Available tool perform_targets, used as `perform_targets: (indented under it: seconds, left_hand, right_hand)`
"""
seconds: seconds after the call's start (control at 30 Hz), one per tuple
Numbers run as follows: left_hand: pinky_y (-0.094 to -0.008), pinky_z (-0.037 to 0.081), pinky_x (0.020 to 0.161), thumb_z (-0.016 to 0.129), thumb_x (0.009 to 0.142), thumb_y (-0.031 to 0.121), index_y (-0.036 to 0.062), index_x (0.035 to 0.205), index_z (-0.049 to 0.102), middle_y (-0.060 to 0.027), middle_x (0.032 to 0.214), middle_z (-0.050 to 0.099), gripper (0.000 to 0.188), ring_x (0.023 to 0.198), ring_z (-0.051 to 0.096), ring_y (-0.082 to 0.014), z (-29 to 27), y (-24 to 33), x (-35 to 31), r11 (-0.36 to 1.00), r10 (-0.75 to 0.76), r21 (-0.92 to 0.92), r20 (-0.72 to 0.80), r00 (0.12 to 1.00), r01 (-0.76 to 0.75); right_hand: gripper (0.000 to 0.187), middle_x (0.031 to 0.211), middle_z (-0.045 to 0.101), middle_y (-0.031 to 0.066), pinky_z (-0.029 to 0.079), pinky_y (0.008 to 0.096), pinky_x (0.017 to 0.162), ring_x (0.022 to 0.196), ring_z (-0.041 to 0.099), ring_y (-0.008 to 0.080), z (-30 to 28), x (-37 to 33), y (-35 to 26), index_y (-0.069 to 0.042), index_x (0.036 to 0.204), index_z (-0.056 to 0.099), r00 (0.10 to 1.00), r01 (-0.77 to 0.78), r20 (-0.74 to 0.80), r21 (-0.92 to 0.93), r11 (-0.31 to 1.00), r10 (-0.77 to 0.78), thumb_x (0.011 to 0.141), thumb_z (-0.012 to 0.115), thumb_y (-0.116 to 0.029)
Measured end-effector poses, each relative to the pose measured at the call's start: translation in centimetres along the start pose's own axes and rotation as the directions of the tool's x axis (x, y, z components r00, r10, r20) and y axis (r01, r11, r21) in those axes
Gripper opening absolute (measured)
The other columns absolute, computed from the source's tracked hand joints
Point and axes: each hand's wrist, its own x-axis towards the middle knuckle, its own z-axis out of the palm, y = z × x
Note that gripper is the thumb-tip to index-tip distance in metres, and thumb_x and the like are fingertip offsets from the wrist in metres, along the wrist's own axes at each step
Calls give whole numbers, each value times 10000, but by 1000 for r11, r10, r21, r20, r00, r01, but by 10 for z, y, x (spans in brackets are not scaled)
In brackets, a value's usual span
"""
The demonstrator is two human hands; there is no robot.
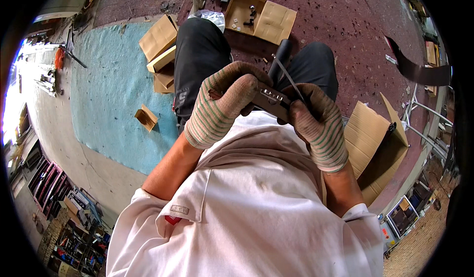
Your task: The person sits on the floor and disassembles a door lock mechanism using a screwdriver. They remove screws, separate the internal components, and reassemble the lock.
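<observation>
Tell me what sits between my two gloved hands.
In the head view, a dark bar lies between the left hand and right hand; a thin rod slants beside it.

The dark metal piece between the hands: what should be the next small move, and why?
Perhaps steady the dark metal piece with the left hand before shifting the thin rod: that hand grips one end, while the right hand seems to hold the rod.

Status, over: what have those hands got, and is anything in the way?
Left hand and right hand, both gloved, closed on dark metal piece. Thin metal rod at the right hand. Black tube just beyond, between knees; contact unclear.
</observation>
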Motion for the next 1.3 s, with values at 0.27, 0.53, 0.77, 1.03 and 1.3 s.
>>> perform_targets:
  seconds: [0.27, 0.53, 0.77, 1.03, 1.3]
  left_hand:
    - [-161, 318, 519, 551, 940, 327, 20, 1079, 632, -6, 803, 644, 347, 585, 441, -7, 0, -1, 0, 1000, -14, 4, 21, 1000, 14]
    - [-201, 423, 637, 610, 941, 289, 30, 1136, 622, 8, 899, 627, 325, 725, 499, -37, -5, -6, -5, 993, 77, -104, 138, 988, -63]
    - [-192, 440, 627, 586, 941, 261, -26, 1208, 561, -80, 969, 679, 393, 807, 615, -89, 0, -1, -11, 992, 117, -59, 141, 983, -110]
    - [-176, 435, 598, 586, 955, 351, -48, 1242, 523, -138, 1033, 706, 495, 837, 665, -96, -1, -12, -12, 971, 227, -112, 160, 961, -211]
    - [-169, 417, 581, 599, 952, 387, -46, 1287, 505, -100, 982, 710, 555, 733, 606, -42, 0, -3, -12, 966, 258, -79, 195, 946, -247]
  right_hand:
    - [257, 842, 641, 32, 397, 194, 631, 686, 498, 40, -3, 0, -3, -8, 1086, 620, 994, -98, -45, 40, 994, 99, 930, 632, -213]
    - [236, 894, 654, 39, 479, 209, 698, 783, 583, 72, 1, -3, -16, -8, 1057, 633, 992, -116, -28, 223, 968, 126, 951, 624, -219]
    - [309, 915, 672, 61, 413, 154, 517, 671, 593, 53, -1, -11, -19, -19, 1108, 613, 992, -105, -19, 377, 920, 121, 967, 607, -294]
    - [397, 923, 679, 84, 336, 137, 456, 627, 580, 34, -2, -15, -10, -13, 1188, 584, 996, 16, 76, 457, 889, -57, 962, 614, -338]
    - [390, 911, 676, 97, 315, 142, 446, 595, 554, 45, -3, -14, -9, -10, 1171, 594, 998, 34, 37, 470, 882, -58, 967, 605, -342]
